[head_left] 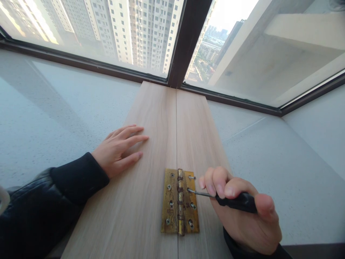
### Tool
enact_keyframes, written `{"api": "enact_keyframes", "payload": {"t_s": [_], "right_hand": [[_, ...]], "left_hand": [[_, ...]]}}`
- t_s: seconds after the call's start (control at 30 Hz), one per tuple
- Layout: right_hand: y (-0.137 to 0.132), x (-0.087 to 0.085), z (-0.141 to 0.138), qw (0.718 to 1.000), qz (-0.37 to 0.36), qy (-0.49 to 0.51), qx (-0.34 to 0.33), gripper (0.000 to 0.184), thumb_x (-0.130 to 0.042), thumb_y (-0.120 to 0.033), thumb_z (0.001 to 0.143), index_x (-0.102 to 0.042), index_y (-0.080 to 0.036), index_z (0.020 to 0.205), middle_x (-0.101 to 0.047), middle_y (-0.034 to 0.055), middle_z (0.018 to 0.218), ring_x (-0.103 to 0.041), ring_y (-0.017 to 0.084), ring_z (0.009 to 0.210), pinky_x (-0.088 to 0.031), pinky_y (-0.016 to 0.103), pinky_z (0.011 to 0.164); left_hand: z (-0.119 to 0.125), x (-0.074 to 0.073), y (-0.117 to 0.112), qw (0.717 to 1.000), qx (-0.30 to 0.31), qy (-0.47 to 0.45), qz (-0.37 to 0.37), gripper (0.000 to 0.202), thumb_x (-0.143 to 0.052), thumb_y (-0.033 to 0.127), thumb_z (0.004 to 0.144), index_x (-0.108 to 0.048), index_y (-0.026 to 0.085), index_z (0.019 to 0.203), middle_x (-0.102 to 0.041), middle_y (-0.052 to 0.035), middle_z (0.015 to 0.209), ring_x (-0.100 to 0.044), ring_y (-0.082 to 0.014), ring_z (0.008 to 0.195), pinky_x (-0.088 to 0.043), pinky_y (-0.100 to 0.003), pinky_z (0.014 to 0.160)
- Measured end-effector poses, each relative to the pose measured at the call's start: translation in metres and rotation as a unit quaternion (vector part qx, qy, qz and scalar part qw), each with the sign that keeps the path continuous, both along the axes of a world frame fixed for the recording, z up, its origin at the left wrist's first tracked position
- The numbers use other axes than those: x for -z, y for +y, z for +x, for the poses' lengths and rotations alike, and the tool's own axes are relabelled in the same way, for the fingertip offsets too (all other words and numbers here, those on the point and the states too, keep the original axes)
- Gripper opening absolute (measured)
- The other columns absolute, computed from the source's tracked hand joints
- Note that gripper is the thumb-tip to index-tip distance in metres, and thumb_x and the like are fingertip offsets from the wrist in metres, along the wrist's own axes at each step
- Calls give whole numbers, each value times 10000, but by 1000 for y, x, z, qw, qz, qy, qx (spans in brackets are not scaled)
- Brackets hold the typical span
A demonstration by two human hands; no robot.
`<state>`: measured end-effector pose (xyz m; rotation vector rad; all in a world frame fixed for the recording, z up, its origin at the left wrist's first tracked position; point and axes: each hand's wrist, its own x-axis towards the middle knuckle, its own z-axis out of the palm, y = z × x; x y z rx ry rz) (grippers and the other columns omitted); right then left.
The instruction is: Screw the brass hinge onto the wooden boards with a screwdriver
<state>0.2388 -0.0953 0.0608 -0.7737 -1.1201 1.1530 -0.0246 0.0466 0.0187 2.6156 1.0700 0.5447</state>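
1. Gripping a black-handled screwdriver (229,199), the right hand (242,212) at lower right is closed around it, tip on a screw (188,190).
2. Left hand (118,149) lies open and flat on the left board (140,172), centre-left.
3. Brass hinge (180,201), bottom centre, looks stiff and heavy; the small screws seem easy to drop.
4. Count: one hinge, two boards, eight screws.

Tarnished brass hinge (180,202), matt wood boards (140,187)

high-rise flat | window (140,36) over tower blocks | pale sill (54,108)
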Motion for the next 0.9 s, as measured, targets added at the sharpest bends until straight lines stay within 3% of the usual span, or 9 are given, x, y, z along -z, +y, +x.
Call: {"api": "enact_keyframes", "payload": {"t_s": [0.1, 0.2, 0.3, 0.37, 0.47, 0.6, 0.73, 0.9], "right_hand": [[0, -5, -5, 995, -37, 74, -49, 446, -396, -515, 1001, -736, -259, 868, -346, -15, 550, -378, 152, 557, -375, 313, 587], [-1, -10, -9, 988, -82, 118, -65, 453, -393, -608, 958, -619, -254, 788, -232, -43, 492, -282, 151, 514, -317, 300, 550], [-1, -10, -9, 991, -74, 99, -58, 353, -561, -600, 867, -525, -255, 804, -291, -44, 554, -302, 153, 541, -330, 301, 557], [0, -8, -7, 996, -42, 65, -36, 307, -623, -538, 857, -554, -247, 788, -378, -23, 627, -369, 156, 589, -362, 304, 579], [1, -4, -2, 999, 0, 19, -28, 359, -542, -571, 930, -673, -248, 842, -492, 9, 694, -447, 163, 647, -409, 321, 637], [-1, -4, 3, 1000, -12, -20, -19, 435, -424, -542, 989, -741, -252, 928, -579, 54, 797, -537, 205, 763, -450, 377, 730], [-3, -6, 1, 998, -12, -39, 54, 428, -462, -542, 975, -749, -235, 890, -542, 50, 792, -533, 198, 763, -460, 365, 722], [-3, -11, -2, 996, -53, 61, 35, 351, -499, -468, 965, -698, -224, 812, -475, -1, 686, -506, 148, 630, -452, 311, 617]], "left_hand": [[0, 0, 0, 1000, -2, 1, -2, 440, -392, 428, 952, -550, 228, 1311, -474, -101, 1454, -359, -299, 1396, -332, -523, 1123], [0, 0, 1, 1000, -2, 3, -1, 445, -391, 435, 948, -551, 229, 1308, -476, -100, 1454, -358, -301, 1397, -329, -523, 1124], [-1, 1, 1, 1000, -2, 5, 0, 448, -382, 438, 950, -550, 228, 1309, -475, -103, 1451, -358, -298, 1397, -330, -528, 1120], [-1, 1, 1, 1000, -1, 5, 0, 446, -381, 432, 953, -549, 225, 1310, -476, -105, 1449, -358, -293, 1397, -331, -527, 1121], [0, 0, 1, 1000, 0, 5, 1, 443, -384, 417, 954, -550, 217, 1313, -474, -110, 1451, -358, -296, 1397, -331, -529, 1121], [-1, -1, 0, 1000, 1, 4, 2, 441, -404, 412, 949, -554, 211, 1313, -477, -111, 1449, -364, -308, 1392, -333, -535, 1119], [0, 0, 0, 1000, 1, 1, 3, 434, -398, 407, 952, -550, 217, 1311, -475, -105, 1448, -361, -299, 1394, -328, -525, 1126], [-1, 1, 1, 1000, 4, 0, 4, 437, -389, 413, 956, -547, 213, 1311, -472, -111, 1448, -355, -297, 1397, -329, -527, 1122]]}}
